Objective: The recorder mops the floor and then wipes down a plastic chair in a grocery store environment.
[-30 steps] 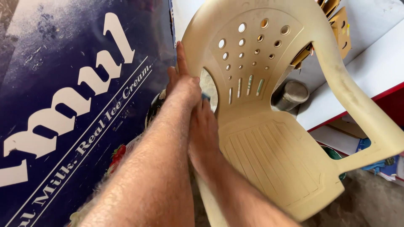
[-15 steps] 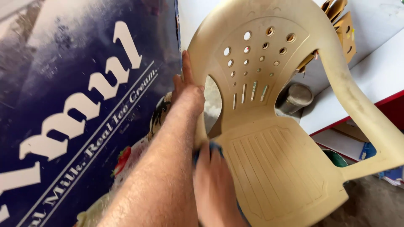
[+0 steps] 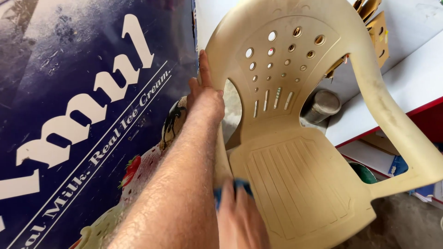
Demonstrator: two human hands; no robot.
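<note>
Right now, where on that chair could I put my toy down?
The ribbed seat of the beige chair is bare between its armrests. Its near left edge is crowded: the right hand presses a blue cloth there, and the left hand grips the backrest edge.

Looks like a small shop or stall: big blue ice-cream freezer (image 3: 78,115) with printed ad art, beige plastic chair (image 3: 295,152), white red-edged tabletop (image 3: 406,92), steel tin (image 3: 320,105), bare ground (image 3: 406,226).

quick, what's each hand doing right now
Left hand: closed around the beige plastic chair at its arm.
Right hand: pressing a blue cloth on the chair.
</note>
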